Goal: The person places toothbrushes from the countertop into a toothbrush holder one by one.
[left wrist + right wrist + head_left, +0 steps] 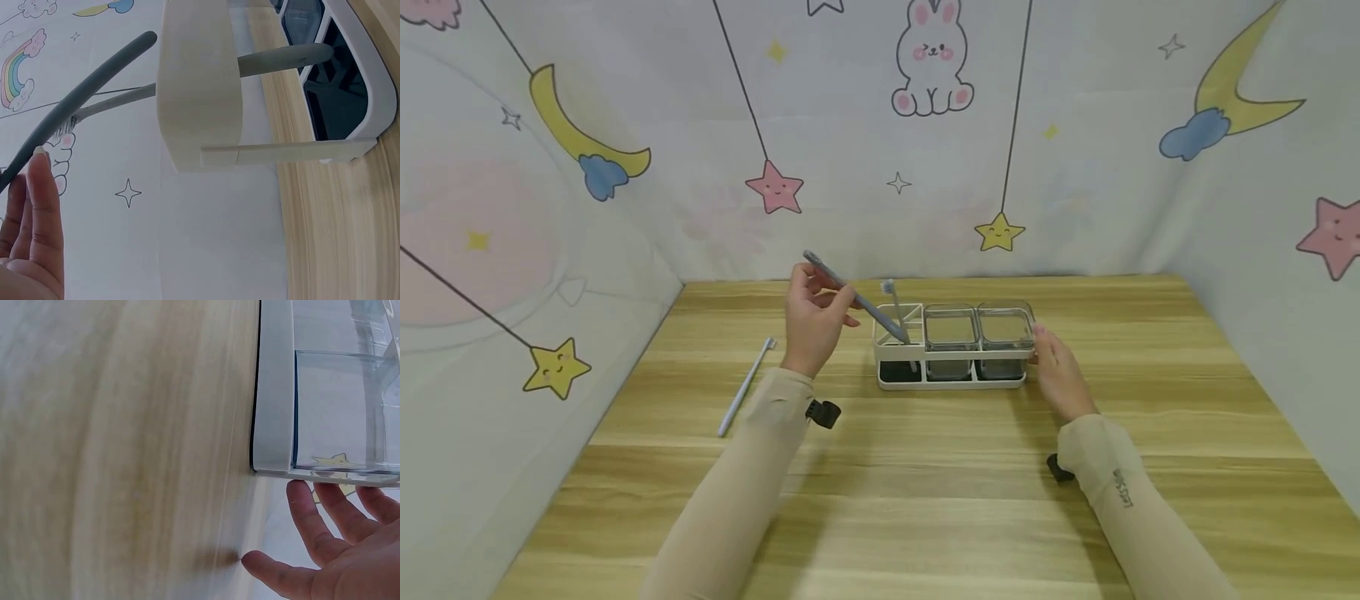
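My left hand (829, 302) pinches a dark grey toothbrush (850, 296) that slants down into the left compartment of a white holder (951, 382). A second toothbrush (891, 302) stands in that same compartment. Two clear cups (977, 329) fill the holder's other slots. My right hand (1042, 343) rests with straight fingers against the holder's right end. In the left wrist view the grey toothbrush (94, 84) runs past my fingertips (40, 156) beside the holder's frame (200, 81). The right wrist view has my fingers (312, 519) touching the holder's edge (275, 394) below a clear cup (344, 406).
A pale blue toothbrush (745, 387) lies on the wooden table (925, 500) left of my left forearm. Cloth walls printed with stars, moons and a rabbit close in the table at the back and on both sides.
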`<state>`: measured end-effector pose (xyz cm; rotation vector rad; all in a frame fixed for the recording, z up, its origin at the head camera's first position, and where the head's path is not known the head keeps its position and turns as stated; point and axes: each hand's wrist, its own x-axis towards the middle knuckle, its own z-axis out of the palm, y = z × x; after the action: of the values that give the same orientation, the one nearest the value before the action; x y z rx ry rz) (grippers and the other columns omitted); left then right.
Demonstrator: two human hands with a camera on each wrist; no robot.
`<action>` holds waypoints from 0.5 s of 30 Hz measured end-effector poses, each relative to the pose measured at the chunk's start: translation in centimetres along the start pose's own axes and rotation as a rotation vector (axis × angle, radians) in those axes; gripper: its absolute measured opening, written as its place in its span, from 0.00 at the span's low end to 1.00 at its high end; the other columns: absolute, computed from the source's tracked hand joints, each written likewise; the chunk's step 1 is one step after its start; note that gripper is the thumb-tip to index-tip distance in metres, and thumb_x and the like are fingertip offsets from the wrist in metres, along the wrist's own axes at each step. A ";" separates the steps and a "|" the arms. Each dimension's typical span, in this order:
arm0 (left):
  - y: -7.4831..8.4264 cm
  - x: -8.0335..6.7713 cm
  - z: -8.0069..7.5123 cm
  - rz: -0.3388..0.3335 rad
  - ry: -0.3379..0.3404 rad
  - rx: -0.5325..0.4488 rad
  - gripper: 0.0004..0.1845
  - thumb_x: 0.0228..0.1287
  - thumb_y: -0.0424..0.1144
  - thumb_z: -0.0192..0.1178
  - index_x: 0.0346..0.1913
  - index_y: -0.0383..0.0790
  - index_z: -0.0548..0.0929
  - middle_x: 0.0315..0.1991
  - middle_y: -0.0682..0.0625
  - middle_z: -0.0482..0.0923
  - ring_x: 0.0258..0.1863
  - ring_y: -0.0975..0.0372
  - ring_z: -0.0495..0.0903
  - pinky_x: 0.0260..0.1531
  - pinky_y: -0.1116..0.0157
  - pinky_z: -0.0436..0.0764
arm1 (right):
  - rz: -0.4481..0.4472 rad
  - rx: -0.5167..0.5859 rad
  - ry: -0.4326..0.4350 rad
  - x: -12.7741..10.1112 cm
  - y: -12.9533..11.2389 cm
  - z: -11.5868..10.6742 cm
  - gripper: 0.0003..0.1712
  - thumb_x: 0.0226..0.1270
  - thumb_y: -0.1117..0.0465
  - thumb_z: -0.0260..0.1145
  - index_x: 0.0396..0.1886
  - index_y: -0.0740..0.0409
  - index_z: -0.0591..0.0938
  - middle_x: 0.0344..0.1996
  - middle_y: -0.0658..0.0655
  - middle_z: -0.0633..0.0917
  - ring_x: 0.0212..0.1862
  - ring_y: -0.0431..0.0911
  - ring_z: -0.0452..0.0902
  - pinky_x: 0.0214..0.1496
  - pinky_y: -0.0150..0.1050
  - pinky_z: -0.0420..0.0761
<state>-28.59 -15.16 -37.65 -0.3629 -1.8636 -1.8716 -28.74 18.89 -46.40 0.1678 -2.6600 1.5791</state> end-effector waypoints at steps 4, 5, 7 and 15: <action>-0.1 -0.1 0.5 0.014 -0.006 0.003 0.13 0.63 0.22 0.56 0.46 0.34 0.67 0.36 0.42 0.73 0.31 0.40 0.83 0.19 0.61 0.83 | -0.002 -0.007 0.010 0.0 0.0 0.0 0.44 0.79 0.36 0.31 0.72 0.69 0.63 0.63 0.73 0.71 0.58 0.66 0.72 0.61 0.62 0.68; -0.1 -0.1 0.7 0.019 -0.007 0.003 0.13 0.63 0.22 0.57 0.46 0.35 0.67 0.36 0.42 0.73 0.31 0.41 0.84 0.19 0.62 0.83 | 0.000 -0.003 0.010 -0.1 0.0 0.1 0.44 0.79 0.36 0.31 0.73 0.69 0.63 0.65 0.73 0.70 0.58 0.66 0.71 0.61 0.62 0.68; -0.2 -0.1 0.9 0.026 -0.015 0.005 0.12 0.64 0.23 0.57 0.46 0.35 0.67 0.35 0.42 0.73 0.30 0.45 0.84 0.19 0.62 0.83 | 0.004 0.005 0.008 -0.1 -0.1 0.1 0.45 0.79 0.35 0.31 0.74 0.68 0.61 0.67 0.72 0.68 0.59 0.66 0.71 0.62 0.62 0.67; -0.2 -0.2 1.6 -0.015 -0.063 0.045 0.08 0.69 0.24 0.54 0.46 0.35 0.68 0.37 0.44 0.73 0.32 0.52 0.84 0.23 0.56 0.84 | 0.000 0.014 0.020 -0.3 -0.3 0.1 0.43 0.80 0.37 0.32 0.68 0.70 0.67 0.59 0.73 0.74 0.58 0.66 0.71 0.61 0.61 0.68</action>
<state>-28.71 -13.58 -37.84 -0.3982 -1.9511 -1.8448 -28.38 18.65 -46.23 0.1516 -2.6352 1.5907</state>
